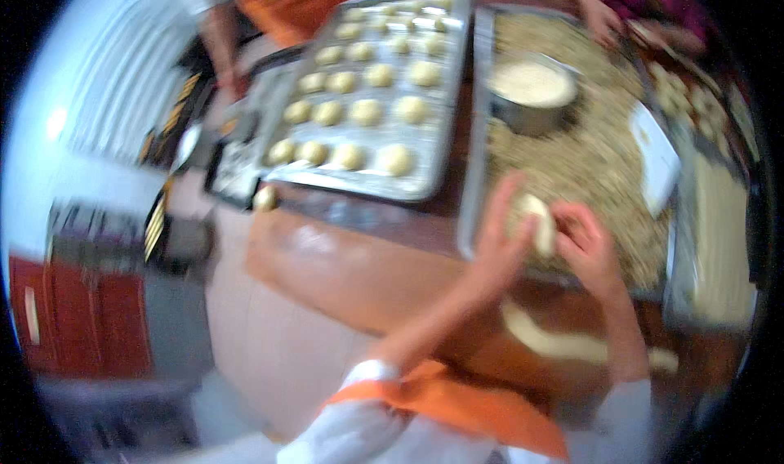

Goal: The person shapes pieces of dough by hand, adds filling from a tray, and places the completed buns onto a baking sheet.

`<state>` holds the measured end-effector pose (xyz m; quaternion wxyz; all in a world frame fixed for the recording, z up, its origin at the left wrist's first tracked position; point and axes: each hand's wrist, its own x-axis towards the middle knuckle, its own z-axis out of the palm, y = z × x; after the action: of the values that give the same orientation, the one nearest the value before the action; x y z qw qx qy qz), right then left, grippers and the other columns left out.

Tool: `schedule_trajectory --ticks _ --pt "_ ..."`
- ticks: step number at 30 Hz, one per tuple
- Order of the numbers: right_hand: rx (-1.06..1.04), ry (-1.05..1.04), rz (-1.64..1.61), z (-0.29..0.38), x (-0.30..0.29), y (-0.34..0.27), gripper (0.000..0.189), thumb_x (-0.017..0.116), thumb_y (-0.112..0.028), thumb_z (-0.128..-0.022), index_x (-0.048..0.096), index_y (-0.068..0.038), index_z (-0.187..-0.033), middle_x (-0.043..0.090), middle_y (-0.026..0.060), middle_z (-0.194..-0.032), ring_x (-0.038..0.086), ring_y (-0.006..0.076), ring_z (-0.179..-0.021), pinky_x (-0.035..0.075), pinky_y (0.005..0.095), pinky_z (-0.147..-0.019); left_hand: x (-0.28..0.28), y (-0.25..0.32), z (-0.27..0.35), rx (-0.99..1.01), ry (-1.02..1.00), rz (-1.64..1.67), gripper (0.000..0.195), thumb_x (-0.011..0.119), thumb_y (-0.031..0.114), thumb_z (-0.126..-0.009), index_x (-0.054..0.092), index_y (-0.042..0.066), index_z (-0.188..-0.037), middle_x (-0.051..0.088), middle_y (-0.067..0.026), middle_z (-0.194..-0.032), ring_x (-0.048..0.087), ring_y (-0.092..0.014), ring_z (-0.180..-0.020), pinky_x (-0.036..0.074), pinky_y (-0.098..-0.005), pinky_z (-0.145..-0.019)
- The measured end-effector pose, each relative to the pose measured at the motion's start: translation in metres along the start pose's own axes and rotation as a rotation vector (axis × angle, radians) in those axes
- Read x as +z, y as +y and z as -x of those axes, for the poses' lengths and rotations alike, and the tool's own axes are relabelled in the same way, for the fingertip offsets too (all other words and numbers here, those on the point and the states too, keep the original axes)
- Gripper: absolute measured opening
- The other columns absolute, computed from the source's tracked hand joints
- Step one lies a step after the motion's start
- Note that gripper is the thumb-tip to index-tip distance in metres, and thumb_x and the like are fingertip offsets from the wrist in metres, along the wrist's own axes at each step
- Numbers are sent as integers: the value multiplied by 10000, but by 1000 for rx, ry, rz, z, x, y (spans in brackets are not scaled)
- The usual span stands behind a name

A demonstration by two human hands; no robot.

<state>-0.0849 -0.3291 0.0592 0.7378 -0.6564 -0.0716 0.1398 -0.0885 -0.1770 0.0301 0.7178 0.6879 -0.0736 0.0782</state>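
Note:
Between my hands, over the near edge of a metal tray [468, 219] of crumbly brown filling [600, 157], is a piece of pale dough [540, 225]. My left hand [505, 225] holds it from the left, fingers curved round it. The fingers of my right hand [585, 237] are bent at its right edge; blur hides whether they grip it. A long rope of dough [551, 341] lies on the wooden table [367, 292], partly under my right forearm. A round metal tin [533, 102] with pale contents stands in the filling, and a white scraper [655, 157] rests at the filling's right side.
A baking tray [429, 176] with rows of dough balls [365, 112] stands left of the filling. One dough ball [265, 199] sits beside its near left corner. Another tray [710, 249] is at the right. Co-workers' hands [603, 23] and an arm [223, 53] show at the far side.

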Motion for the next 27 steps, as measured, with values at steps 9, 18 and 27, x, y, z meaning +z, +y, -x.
schedule_trajectory --ticks 9,18,27 --pt "-39 117 158 -3 14 15 315 489 -26 -790 472 21 -1101 516 111 -1080 490 180 -1007 369 303 -885 12 5 -15 13 300 148 242 396 191 -890 566 45 -983 544 -77 -1084 482 -191 -1033 346 -300 -899" --pt "-144 206 533 10 23 10 338 463 -24 -782 465 16 -1118 515 113 -1083 493 209 -1003 373 323 -885 35 -11 -13 165 343 151 204 450 184 -857 572 61 -965 563 -10 -909 505 -100 -839 405 -229 -738" --pt "-562 284 1071 20 32 32 225 459 -35 -793 485 18 -1011 526 147 -991 503 228 -944 400 336 -820 32 -4 -2 -226 317 448 205 499 241 -819 577 53 -842 542 7 -755 469 -71 -702 396 -216 -639"
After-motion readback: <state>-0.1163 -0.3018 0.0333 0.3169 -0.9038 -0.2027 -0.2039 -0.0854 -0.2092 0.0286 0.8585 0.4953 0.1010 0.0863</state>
